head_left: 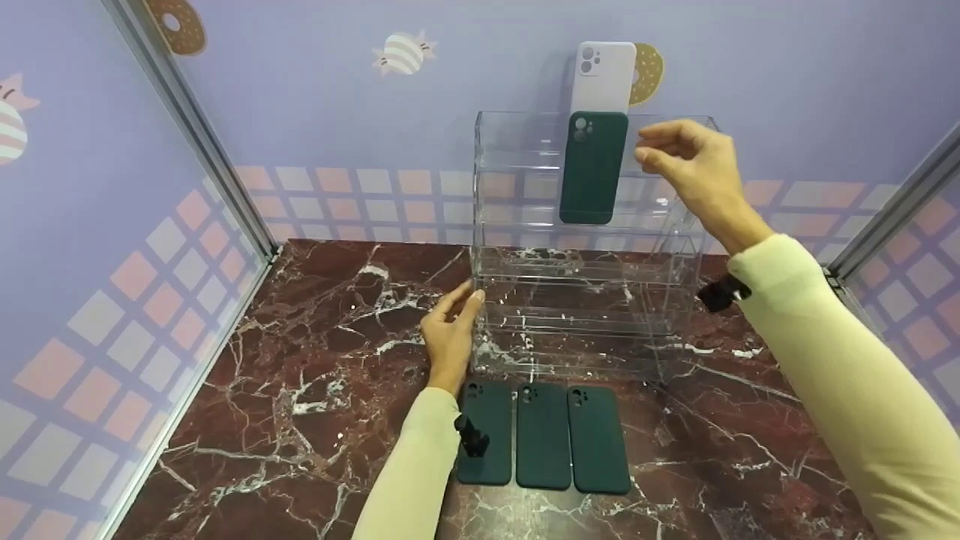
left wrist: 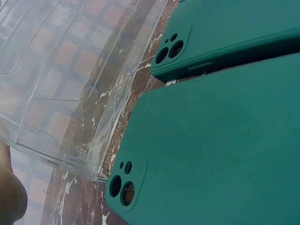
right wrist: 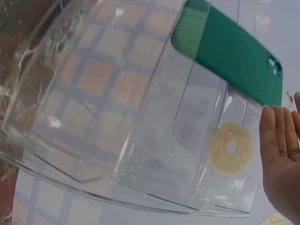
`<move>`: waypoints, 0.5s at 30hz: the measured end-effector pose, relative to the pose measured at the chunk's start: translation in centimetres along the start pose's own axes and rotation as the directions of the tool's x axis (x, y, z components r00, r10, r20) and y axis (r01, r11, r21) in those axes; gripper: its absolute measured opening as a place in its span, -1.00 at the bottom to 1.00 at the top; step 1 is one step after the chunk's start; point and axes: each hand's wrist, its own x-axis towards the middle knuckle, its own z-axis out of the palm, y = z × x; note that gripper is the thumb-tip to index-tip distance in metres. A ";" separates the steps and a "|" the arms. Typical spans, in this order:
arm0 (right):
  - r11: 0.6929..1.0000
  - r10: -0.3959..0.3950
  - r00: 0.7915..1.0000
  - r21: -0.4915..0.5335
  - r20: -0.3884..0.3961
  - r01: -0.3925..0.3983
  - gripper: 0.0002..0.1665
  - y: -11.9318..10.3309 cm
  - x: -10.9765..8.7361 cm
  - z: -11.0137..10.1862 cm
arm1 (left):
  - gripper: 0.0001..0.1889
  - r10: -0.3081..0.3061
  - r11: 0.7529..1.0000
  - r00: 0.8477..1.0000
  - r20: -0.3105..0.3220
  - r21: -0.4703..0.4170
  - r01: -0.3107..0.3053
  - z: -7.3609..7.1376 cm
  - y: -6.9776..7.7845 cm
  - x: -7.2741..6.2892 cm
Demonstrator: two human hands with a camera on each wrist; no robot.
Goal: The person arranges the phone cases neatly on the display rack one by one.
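Note:
A clear acrylic tiered rack [head_left: 517, 281] stands on the table. In one of its upper tiers a dark green phone case [head_left: 592, 169] stands upright, camera cutouts at the top, overlapping a white phone case [head_left: 606, 79] behind it. Just right of the green case is my right hand [head_left: 694, 161], holding nothing, its fingers extended and apart from the case in the right wrist view. My left hand [head_left: 450, 330] rests against the rack's left side, fingers fairly straight; only its thumb side shows in the left wrist view.
Three more green phone cases [head_left: 544, 435] lie flat in a row in front of the rack, the leftmost partly covered by the left wrist's camera. The tabletop [head_left: 300, 390] is red marble. Patterned panels [head_left: 337, 97] close in the back and sides.

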 end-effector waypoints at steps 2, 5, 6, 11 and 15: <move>1.000 -0.010 1.000 0.009 0.014 0.010 -0.73 -0.1 -0.8 0.1 | -0.68 0.004 1.000 1.000 0.000 0.000 -0.004 0.0 0.0 0.0; 0.999 -0.026 0.999 0.032 0.033 0.025 -0.74 -0.2 -1.9 0.2 | -0.70 0.005 1.000 1.000 -0.004 -0.005 -0.005 0.0 -0.1 0.2; 0.999 -0.027 0.999 0.039 0.042 0.025 -0.73 -0.1 -2.2 0.2 | -0.70 0.004 1.000 1.000 -0.006 -0.006 -0.004 0.0 -0.1 0.2; 1.000 -0.026 0.996 0.012 0.085 0.025 -0.69 0.3 -4.1 0.3 | -0.70 -0.004 1.000 1.000 -0.007 -0.008 0.004 -0.1 -0.1 0.3; 0.998 -0.004 0.993 -0.055 0.120 0.010 -0.64 1.3 -5.7 0.4 | -0.70 -0.003 1.000 1.000 -0.003 -0.011 0.003 -0.2 -0.1 0.3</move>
